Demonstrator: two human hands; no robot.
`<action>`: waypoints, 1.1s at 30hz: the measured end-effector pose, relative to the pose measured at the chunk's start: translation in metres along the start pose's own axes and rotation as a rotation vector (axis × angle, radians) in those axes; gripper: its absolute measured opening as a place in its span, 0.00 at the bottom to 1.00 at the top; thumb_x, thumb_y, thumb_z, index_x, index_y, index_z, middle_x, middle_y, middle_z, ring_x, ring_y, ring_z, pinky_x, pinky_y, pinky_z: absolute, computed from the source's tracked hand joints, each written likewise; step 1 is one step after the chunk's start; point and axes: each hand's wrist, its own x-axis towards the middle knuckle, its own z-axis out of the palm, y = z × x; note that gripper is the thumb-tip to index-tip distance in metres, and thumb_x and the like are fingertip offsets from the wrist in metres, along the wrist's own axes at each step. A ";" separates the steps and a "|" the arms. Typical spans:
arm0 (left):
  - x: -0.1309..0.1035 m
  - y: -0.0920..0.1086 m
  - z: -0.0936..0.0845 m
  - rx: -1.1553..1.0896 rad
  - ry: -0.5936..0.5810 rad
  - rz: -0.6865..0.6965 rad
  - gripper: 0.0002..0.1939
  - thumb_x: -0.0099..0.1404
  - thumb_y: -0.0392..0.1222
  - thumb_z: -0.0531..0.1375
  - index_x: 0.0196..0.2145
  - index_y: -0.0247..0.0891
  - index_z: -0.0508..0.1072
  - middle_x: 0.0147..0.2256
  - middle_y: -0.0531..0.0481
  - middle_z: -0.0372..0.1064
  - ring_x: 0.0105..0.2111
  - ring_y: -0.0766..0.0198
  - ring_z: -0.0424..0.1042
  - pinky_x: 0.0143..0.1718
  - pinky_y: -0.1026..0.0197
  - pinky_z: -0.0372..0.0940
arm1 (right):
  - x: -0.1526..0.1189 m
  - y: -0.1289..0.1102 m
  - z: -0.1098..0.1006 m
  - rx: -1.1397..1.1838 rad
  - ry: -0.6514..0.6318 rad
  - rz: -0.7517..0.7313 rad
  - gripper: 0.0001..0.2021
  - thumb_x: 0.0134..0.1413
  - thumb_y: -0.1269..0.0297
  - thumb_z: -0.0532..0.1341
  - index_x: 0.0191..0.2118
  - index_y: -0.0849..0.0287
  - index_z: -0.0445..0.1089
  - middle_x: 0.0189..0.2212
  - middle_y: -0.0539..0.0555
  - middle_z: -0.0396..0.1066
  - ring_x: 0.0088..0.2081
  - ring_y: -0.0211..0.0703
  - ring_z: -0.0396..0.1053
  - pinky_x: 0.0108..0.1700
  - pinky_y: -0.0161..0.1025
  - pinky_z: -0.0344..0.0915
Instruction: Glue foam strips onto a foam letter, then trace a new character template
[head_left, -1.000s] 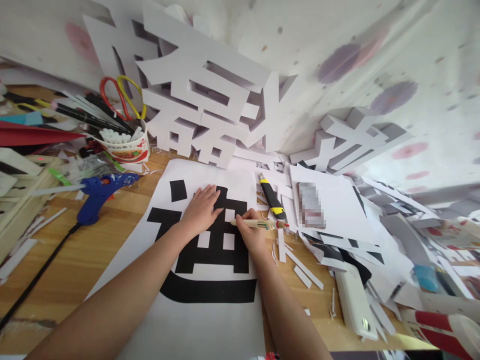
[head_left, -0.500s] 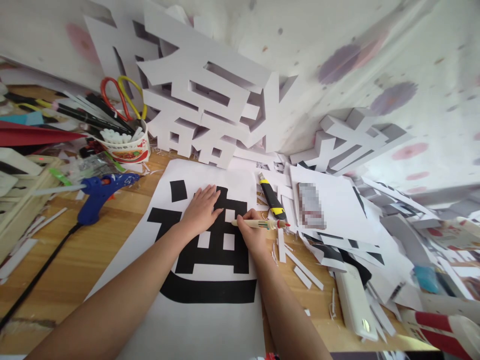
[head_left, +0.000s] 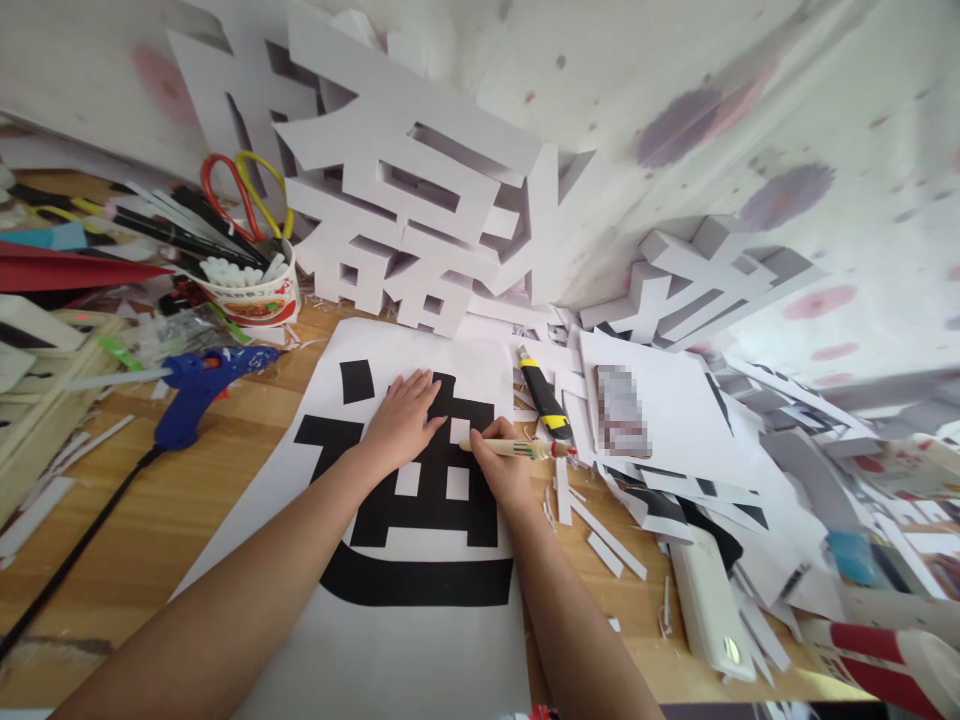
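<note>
A large white sheet (head_left: 300,640) lies on the wooden table, and a bold black character (head_left: 420,582) shows on it. My left hand (head_left: 403,422) rests flat on the upper part of the character, its fingers spread. In my right hand (head_left: 504,462) is a thick cream pen (head_left: 517,449), pinched near its tip. The tip is at the character's inner part, just below a small white square, and the pen's red end points right. Whether the tip touches the surface cannot be made out.
A yellow and black cutter (head_left: 544,392) lies right of the sheet, near a phone (head_left: 622,410) and paper strips. Left are a blue glue gun (head_left: 184,400) and a cup (head_left: 259,300) with pens and scissors. White cut-out characters (head_left: 420,150) stand behind. A white power bank (head_left: 712,605) lies right.
My right hand and the pen have shifted slightly to the left. My left hand and the sheet have stayed in place.
</note>
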 end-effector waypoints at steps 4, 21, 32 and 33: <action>0.000 0.000 0.000 -0.005 0.008 0.001 0.27 0.65 0.47 0.48 0.58 0.29 0.54 0.61 0.40 0.43 0.61 0.57 0.40 0.60 0.51 0.39 | 0.000 -0.001 0.000 -0.011 0.012 -0.006 0.12 0.46 0.62 0.58 0.20 0.57 0.54 0.17 0.43 0.53 0.21 0.33 0.53 0.25 0.33 0.50; 0.001 -0.002 0.003 0.008 0.033 0.015 0.27 0.64 0.46 0.48 0.57 0.28 0.55 0.61 0.39 0.44 0.61 0.56 0.41 0.60 0.50 0.41 | 0.001 -0.003 -0.001 -0.012 0.029 0.000 0.12 0.45 0.61 0.57 0.19 0.56 0.53 0.16 0.43 0.53 0.20 0.34 0.53 0.24 0.33 0.50; 0.000 -0.003 0.004 -0.018 0.037 0.018 0.27 0.65 0.47 0.47 0.58 0.29 0.55 0.61 0.40 0.44 0.61 0.57 0.40 0.60 0.50 0.40 | 0.000 0.000 -0.002 0.003 0.047 0.009 0.12 0.45 0.62 0.57 0.19 0.56 0.52 0.17 0.43 0.52 0.21 0.34 0.52 0.25 0.33 0.50; 0.000 -0.003 0.004 -0.023 0.036 0.019 0.27 0.65 0.47 0.47 0.58 0.29 0.54 0.61 0.40 0.44 0.61 0.57 0.40 0.60 0.50 0.40 | 0.000 -0.001 -0.002 -0.002 0.044 0.011 0.12 0.45 0.62 0.57 0.19 0.56 0.52 0.17 0.43 0.52 0.21 0.34 0.52 0.25 0.33 0.50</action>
